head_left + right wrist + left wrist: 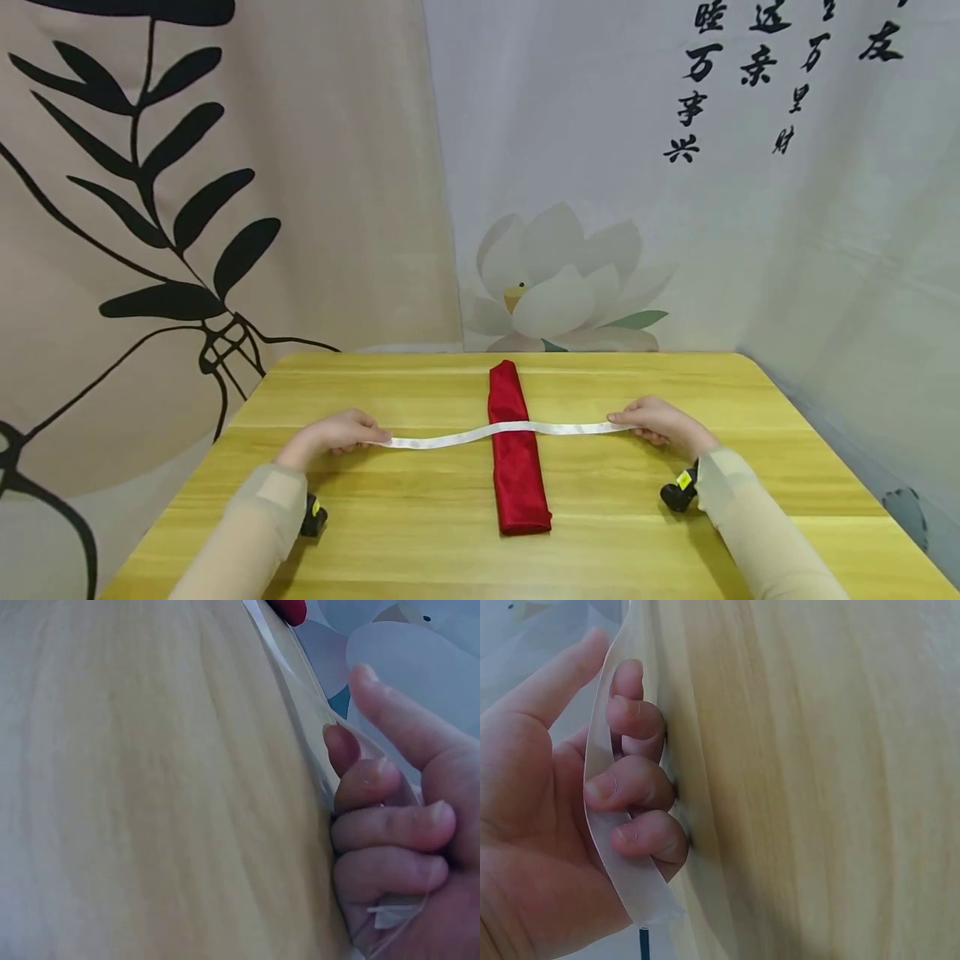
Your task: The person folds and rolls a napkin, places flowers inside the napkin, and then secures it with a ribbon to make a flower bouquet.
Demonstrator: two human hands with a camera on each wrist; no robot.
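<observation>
A white ribbon (442, 440) stretches sideways over a long folded red cloth (520, 487), crossing it above its middle with a slight wave. My left hand (341, 432) holds the ribbon's left end; in the left wrist view its tail (634, 889) runs across the palm under curled fingers (641, 784). On the other side my right hand (663, 421) grips the right end, and the right wrist view has the fingers (390, 825) bent over the ribbon (300, 727). Whether the ribbon touches the cloth I cannot tell.
The wooden table (405, 558) has light yellow grain and rounded far corners. Behind it hangs a printed curtain (360, 167) with dark leaves, a lotus and writing. A small black device (678, 496) sits at the right wrist, another (313, 517) at the left.
</observation>
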